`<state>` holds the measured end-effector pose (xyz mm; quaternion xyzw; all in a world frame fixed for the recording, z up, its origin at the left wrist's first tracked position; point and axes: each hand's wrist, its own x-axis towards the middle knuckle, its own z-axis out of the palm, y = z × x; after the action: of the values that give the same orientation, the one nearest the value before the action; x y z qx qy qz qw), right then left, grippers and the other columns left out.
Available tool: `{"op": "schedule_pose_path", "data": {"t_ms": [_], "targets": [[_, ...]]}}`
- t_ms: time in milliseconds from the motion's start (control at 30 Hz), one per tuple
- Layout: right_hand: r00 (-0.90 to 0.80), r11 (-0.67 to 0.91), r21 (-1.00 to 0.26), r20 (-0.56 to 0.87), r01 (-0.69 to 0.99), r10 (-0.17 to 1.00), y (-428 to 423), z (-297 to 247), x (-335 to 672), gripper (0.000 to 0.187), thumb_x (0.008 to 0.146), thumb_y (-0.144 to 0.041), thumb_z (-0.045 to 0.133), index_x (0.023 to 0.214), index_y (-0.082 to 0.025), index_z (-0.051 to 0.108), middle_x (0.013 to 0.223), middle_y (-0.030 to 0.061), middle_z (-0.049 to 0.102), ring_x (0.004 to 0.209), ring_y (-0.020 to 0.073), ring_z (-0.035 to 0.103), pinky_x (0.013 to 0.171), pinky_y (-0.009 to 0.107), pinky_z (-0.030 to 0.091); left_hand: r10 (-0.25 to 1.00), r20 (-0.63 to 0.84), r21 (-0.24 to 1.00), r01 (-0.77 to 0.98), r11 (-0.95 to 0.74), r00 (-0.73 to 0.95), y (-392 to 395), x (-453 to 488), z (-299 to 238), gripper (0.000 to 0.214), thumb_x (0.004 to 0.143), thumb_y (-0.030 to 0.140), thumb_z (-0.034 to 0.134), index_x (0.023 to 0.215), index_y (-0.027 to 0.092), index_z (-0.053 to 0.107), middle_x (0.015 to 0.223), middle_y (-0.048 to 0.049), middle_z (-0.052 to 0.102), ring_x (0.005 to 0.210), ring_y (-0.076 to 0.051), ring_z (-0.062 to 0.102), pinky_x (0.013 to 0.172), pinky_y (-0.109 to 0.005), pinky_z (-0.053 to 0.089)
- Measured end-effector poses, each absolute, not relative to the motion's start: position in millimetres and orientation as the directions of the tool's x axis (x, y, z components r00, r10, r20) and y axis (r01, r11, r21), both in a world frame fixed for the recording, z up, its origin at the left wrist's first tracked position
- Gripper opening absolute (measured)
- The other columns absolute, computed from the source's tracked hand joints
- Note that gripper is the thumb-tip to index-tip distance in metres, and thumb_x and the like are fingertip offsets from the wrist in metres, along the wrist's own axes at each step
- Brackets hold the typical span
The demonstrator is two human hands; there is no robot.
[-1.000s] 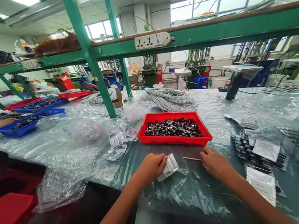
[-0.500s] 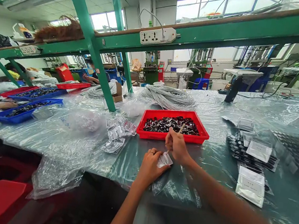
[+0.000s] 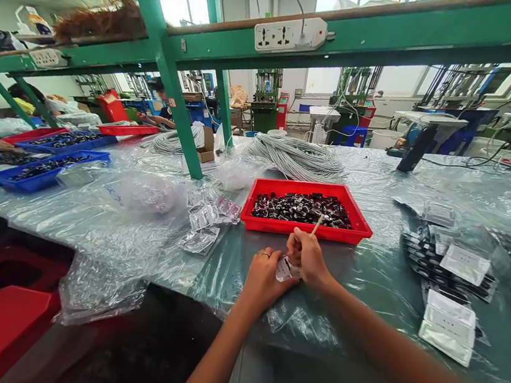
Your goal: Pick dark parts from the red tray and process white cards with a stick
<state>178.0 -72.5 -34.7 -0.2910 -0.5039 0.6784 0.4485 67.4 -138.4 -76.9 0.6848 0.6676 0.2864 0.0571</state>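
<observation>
Plastic-covered workbench (image 3: 220, 278), packet (image 3: 283, 269) between both hands (image 3: 266, 274) (image 3: 312, 260), thin stick (image 3: 318, 223) in the right.

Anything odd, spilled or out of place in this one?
Two things stand out: crumpled plastic hangs over the front edge of the table at lower left, looking untidy, and a shaggy brown bundle lies on the green shelf, unlike anything else here. No spill shows around the red tray.
</observation>
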Motion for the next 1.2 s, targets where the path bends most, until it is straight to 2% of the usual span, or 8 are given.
{"op": "schedule_pose_path", "data": {"t_ms": [133, 267, 367, 467, 700, 967, 1100, 1200], "targets": [[-0.49, -0.131, -0.942, 0.039, -0.308, 0.871, -80, -29, 200, 0.053, 0.076, -0.058, 0.06, 0.043, -0.019, 0.046, 0.037, -0.007, 0.028, 0.033, 0.0044, 0.02, 0.037, 0.022, 0.012, 0.962, 0.273, 0.449, 0.887, -0.111, -0.018, -142, 71, -70, 0.053, 0.076, 0.047, 0.077, 0.117, 0.017, 0.062, 0.107, -0.0105, 0.064, 0.103, -0.03, 0.062, 0.09, -0.044, 0.047], [-0.402, -0.082, -0.888, 0.121, -0.452, 0.908, -72, -19, 189, 0.051, 0.077, -0.057, 0.059, 0.045, -0.021, 0.043, 0.038, -0.008, 0.026, 0.033, 0.0044, 0.017, 0.037, 0.022, 0.015, 0.971, 0.24, 0.439, 0.894, -0.091, -0.02, -151, 65, -58, 0.076, 0.067, 0.054, 0.083, 0.127, 0.015, 0.058, 0.123, -0.0149, 0.059, 0.117, -0.035, 0.056, 0.098, -0.047, 0.044], [-0.394, -0.065, -0.885, 0.138, -0.46, 0.909, -66, -19, 169, 0.05, 0.077, -0.057, 0.058, 0.045, -0.021, 0.044, 0.037, -0.0088, 0.023, 0.034, 0.0046, 0.015, 0.036, 0.021, 0.015, 0.975, 0.217, 0.411, 0.911, -0.044, -0.051, -159, 55, -54, 0.062, 0.072, 0.052, 0.08, 0.121, 0.017, 0.063, 0.121, -0.0137, 0.06, 0.115, -0.035, 0.056, 0.097, -0.048, 0.043], [-0.388, -0.069, -0.899, 0.117, -0.432, 0.914, -64, -24, 152, 0.048, 0.074, -0.056, 0.059, 0.044, -0.021, 0.045, 0.037, -0.0088, 0.022, 0.034, 0.0049, 0.015, 0.036, 0.022, 0.015, 0.977, 0.21, 0.434, 0.898, -0.067, -0.028, -162, 50, -57, 0.045, 0.079, 0.047, 0.076, 0.114, 0.02, 0.066, 0.111, -0.0096, 0.062, 0.108, -0.03, 0.059, 0.094, -0.045, 0.044], [-0.391, -0.081, -0.932, 0.069, -0.354, 0.918, -71, -30, 142, 0.046, 0.072, -0.055, 0.056, 0.042, -0.022, 0.044, 0.036, -0.0075, 0.025, 0.033, 0.005, 0.016, 0.036, 0.023, 0.012, 0.962, 0.269, 0.468, 0.878, -0.099, -0.035, -160, 49, -68, 0.046, 0.077, 0.049, 0.078, 0.111, 0.021, 0.067, 0.107, -0.0073, 0.062, 0.103, -0.027, 0.06, 0.092, -0.041, 0.044], [-0.581, -0.087, -0.988, 0.005, -0.129, 0.814, -97, -25, 181, 0.051, 0.079, -0.055, 0.056, 0.044, -0.02, 0.046, 0.037, -0.0062, 0.029, 0.034, 0.0053, 0.021, 0.037, 0.022, 0.013, 0.956, 0.287, 0.417, 0.906, -0.067, -0.062, -161, 59, -69, 0.042, 0.08, 0.057, 0.071, 0.1, 0.021, 0.07, 0.101, -0.0081, 0.062, 0.103, -0.029, 0.059, 0.091, -0.044, 0.044], [-0.502, -0.081, -0.941, 0.101, -0.328, 0.859, -84, -17, 171, 0.05, 0.079, -0.056, 0.056, 0.046, -0.021, 0.043, 0.038, -0.0083, 0.024, 0.034, 0.0046, 0.016, 0.037, 0.022, 0.014, 0.958, 0.284, 0.397, 0.914, -0.089, -0.031, -167, 56, -64, 0.065, 0.068, 0.063, 0.079, 0.115, 0.018, 0.066, 0.111, -0.0115, 0.061, 0.108, -0.032, 0.057, 0.094, -0.046, 0.044], [-0.435, -0.076, -0.903, 0.129, -0.423, 0.891, -76, -19, 153, 0.048, 0.077, -0.056, 0.057, 0.046, -0.022, 0.042, 0.038, -0.0098, 0.02, 0.034, 0.0045, 0.014, 0.037, 0.022, 0.015, 0.956, 0.289, 0.384, 0.921, -0.071, -0.046, -172, 50, -64, 0.06, 0.072, 0.054, 0.079, 0.116, 0.017, 0.064, 0.111, -0.0124, 0.061, 0.109, -0.033, 0.057, 0.096, -0.047, 0.042]]}}
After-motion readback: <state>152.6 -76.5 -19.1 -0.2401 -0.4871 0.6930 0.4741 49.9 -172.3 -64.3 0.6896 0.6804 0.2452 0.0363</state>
